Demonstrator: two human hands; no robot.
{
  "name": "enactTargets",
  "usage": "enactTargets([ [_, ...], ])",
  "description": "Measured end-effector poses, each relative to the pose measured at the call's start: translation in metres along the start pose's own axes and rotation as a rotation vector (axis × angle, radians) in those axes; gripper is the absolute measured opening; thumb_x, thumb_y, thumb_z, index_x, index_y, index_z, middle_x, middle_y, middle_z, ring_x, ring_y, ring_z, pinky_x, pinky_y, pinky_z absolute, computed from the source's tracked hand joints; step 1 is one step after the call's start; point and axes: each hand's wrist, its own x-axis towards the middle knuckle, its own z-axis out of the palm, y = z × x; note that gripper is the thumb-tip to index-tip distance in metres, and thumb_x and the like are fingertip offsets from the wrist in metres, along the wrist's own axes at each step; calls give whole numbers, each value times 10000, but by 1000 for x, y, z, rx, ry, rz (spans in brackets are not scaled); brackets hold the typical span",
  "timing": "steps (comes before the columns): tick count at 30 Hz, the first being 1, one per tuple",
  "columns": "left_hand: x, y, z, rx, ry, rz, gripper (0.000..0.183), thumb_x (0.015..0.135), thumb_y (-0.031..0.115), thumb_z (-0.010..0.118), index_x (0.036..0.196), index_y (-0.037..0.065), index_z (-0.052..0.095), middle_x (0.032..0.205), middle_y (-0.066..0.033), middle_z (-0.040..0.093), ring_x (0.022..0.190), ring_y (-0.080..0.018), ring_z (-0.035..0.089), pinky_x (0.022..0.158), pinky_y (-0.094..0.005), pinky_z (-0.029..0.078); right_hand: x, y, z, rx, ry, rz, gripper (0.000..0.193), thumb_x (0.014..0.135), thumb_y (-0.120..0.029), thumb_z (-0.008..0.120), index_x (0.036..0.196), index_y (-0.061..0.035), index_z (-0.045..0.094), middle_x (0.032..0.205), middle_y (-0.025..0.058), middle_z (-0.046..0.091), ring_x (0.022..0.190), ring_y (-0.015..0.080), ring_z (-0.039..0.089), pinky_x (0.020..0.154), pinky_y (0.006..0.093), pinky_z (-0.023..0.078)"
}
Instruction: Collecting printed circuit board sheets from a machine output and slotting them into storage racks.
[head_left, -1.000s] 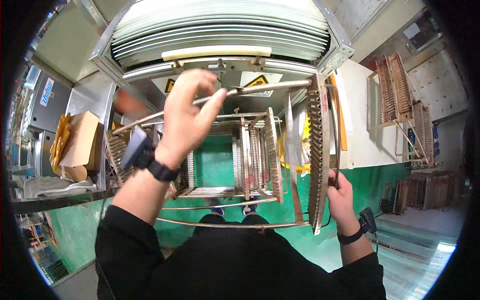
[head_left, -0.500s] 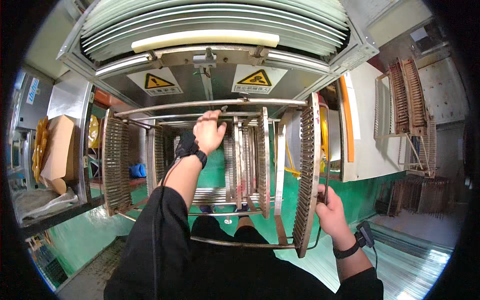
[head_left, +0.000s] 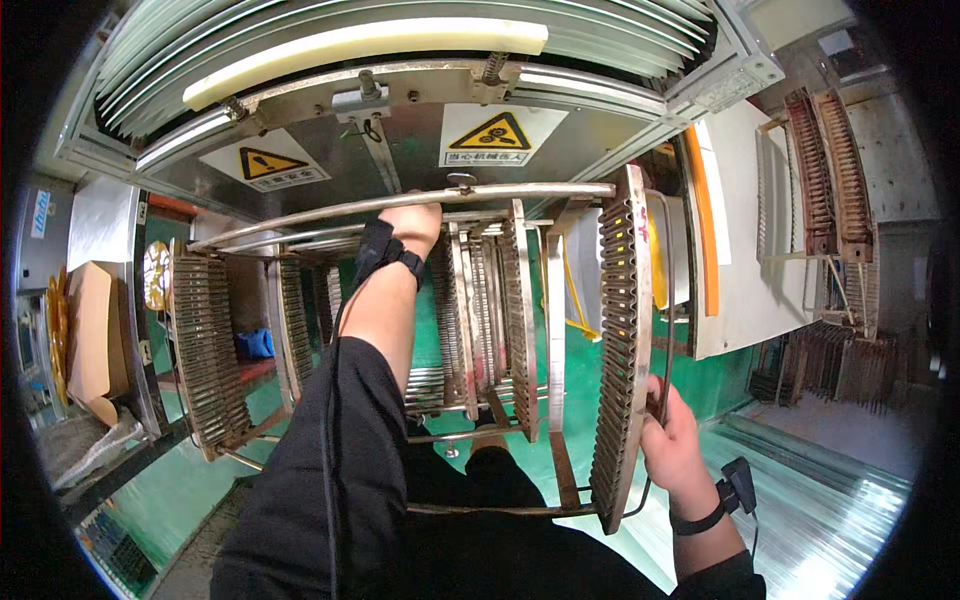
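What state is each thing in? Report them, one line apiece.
Rack: held by its side handle
Right hand: curled around that handle
Left hand: at the rack's top bar, fingers hidden, grip unclear
Wristbands: both worn
Warning signs: stuck to the metal panel

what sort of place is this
Likely a factory workshop: there is a metal-framed machine bearing warning signs, a slotted metal rack at the right hand, and similar racks farther right.

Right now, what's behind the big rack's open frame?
Smaller racks, green floor and something blue show through the big rack. The left forearm covers part of the middle; what's behind it can't be seen.
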Motion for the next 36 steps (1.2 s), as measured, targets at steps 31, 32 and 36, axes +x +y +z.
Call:
enactTargets([
  [31, -305, 14, 189, -180, -890, 205, 148, 919, 139, 612, 834, 39, 680, 837, -84, 675, 730, -205, 659, 520, -383, 498, 1, 11, 4, 65, 17, -58, 341, 834, 26, 412, 1130, 17, 582, 944, 3, 561, 867, 104, 502, 799, 250, 426],
  [32, -301, 15, 190, -181, -886, 214, 148, 919, 139, 612, 834, 39, 680, 837, -84, 675, 730, -205, 659, 520, -383, 498, 2, 16, 2, 60, 24, -61, 341, 834, 26, 412, 1130, 17, 582, 944, 3, 561, 867, 104, 502, 799, 250, 426],
  [36, -284, 17, 182, -567, -888, 765, 161, 833, 131, 646, 717, 19, 658, 729, -99, 623, 659, -233, 606, 636, -390, 509, 0, 18, -2, 54, 21, -43, 337, 835, 24, 412, 1120, 11, 589, 933, -8, 552, 852, 98, 489, 787, 239, 415],
])
